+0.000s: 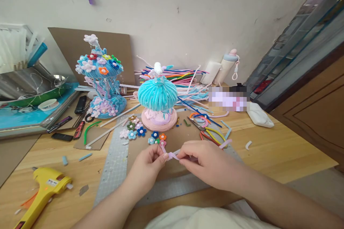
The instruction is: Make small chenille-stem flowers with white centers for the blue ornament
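Note:
Between my two hands is a pale lilac pipe cleaner (172,155), bent into small loops in the middle. My left hand (150,162) pinches one side of it, with a short end sticking up past the fingers. On the other side my right hand (205,162) grips it between thumb and fingers, and a lilac tail shows beyond that hand. Just past my left hand lie several small pipe-cleaner flowers (141,131) in blue, orange, pink and green. Behind them stands a turquoise domed pipe-cleaner piece (158,94) on a round pink base (147,124).
A yellow glue gun (48,186) lies at the left front. Yellow-handled pliers (215,136) rest beyond my right hand. A taller flowered piece (100,68) stands back left, near a metal bowl (21,82). Loose pipe cleaners (172,73) pile against the wall. A grey cutting mat (113,164) lies underneath.

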Action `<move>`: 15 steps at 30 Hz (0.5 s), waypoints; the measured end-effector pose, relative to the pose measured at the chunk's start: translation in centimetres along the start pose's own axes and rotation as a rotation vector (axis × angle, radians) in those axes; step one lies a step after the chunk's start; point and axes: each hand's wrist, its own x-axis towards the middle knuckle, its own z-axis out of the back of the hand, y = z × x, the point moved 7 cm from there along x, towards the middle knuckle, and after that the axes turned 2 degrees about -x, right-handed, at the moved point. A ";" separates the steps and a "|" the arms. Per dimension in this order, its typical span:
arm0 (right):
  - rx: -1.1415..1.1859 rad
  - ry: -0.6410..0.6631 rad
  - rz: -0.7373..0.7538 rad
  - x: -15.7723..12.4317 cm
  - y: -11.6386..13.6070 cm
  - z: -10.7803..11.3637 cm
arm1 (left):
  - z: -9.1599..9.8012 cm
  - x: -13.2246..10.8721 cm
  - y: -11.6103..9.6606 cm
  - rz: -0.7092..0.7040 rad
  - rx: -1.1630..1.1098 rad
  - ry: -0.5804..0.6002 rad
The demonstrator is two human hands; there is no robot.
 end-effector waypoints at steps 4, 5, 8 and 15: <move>0.213 -0.075 -0.025 0.0 -1.1 -0.8 | -0.3 0.0 0.7 0.108 -0.240 0.055; 0.275 -0.082 -0.044 0.1 -1.6 -1.2 | -0.4 -0.1 0.8 0.125 -0.269 0.062; 0.412 -0.024 -0.129 0.5 -3.1 -2.3 | -0.6 -0.6 0.4 0.158 -0.338 0.115; 0.333 0.268 0.045 2.5 -3.1 -2.2 | -2.5 -2.1 -0.3 0.179 -0.106 0.440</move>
